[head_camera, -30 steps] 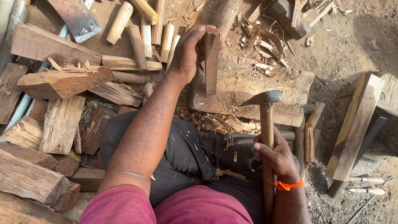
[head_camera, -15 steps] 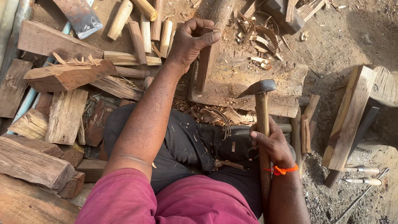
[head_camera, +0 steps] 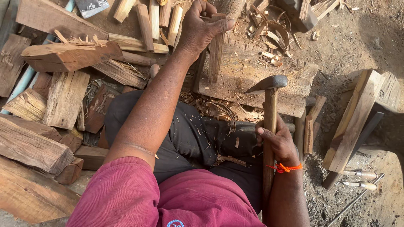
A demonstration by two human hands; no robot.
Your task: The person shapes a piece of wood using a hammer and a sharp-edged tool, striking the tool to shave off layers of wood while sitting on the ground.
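A narrow upright stick of brown wood (head_camera: pixel 215 50) is clamped by the left hand (head_camera: pixel 198 29) on the worn wooden chopping block (head_camera: pixel 290 90), uncut; the wooden-handled adze (head_camera: pixel 269 122) is gripped (blade raised) by the right hand (head_camera: pixel 277 141).

Rough split logs (head_camera: pixel 33 147) lie stacked well left of the dark trousers (head_camera: pixel 185 134), with a splintered block (head_camera: pixel 69 54) above them. Curled wood shavings (head_camera: pixel 273 31) litter the ground beyond the trousers. To their right lean pale planks (head_camera: pixel 355 120), with two metal tools (head_camera: pixel 357 178) just below.
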